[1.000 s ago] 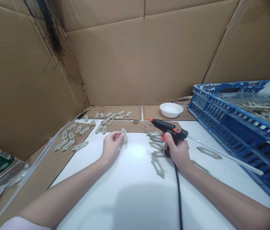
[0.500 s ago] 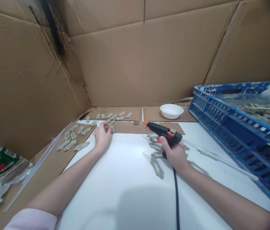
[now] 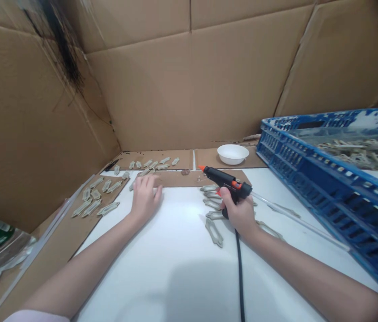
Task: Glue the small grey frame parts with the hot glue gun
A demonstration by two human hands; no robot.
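Note:
My left hand (image 3: pixel 146 200) lies palm down with its fingers spread at the edge of the white board (image 3: pixel 162 268), its fingertips on a brown cardboard strip (image 3: pixel 178 179), and shows nothing in its grip. Just left of its fingers is a small grey-beige moulded piece (image 3: pixel 131 186). My right hand (image 3: pixel 239 213) grips a black and orange hot glue gun (image 3: pixel 224 178) by its handle, nozzle pointing left. Beneath the gun lie several similar slotted pieces (image 3: pixel 211 197), and another (image 3: pixel 214 232) sits just left of my right wrist.
More pieces stand in rows on cardboard at the left (image 3: pixel 95 201) and back (image 3: pixel 151 164). A white bowl (image 3: pixel 231 154) sits at the back. A blue plastic crate (image 3: pixel 323 183) full of pieces fills the right. A long glue stick (image 3: pixel 299 226) and the gun's black cord (image 3: pixel 239 277) lie on the board. Cardboard walls (image 3: pixel 189 89) surround the area.
My left hand, which pinched a piece a second ago, has moved back-left and now lies flat with no piece visible in it. The glue gun stays in my right hand; the view has shifted slightly.

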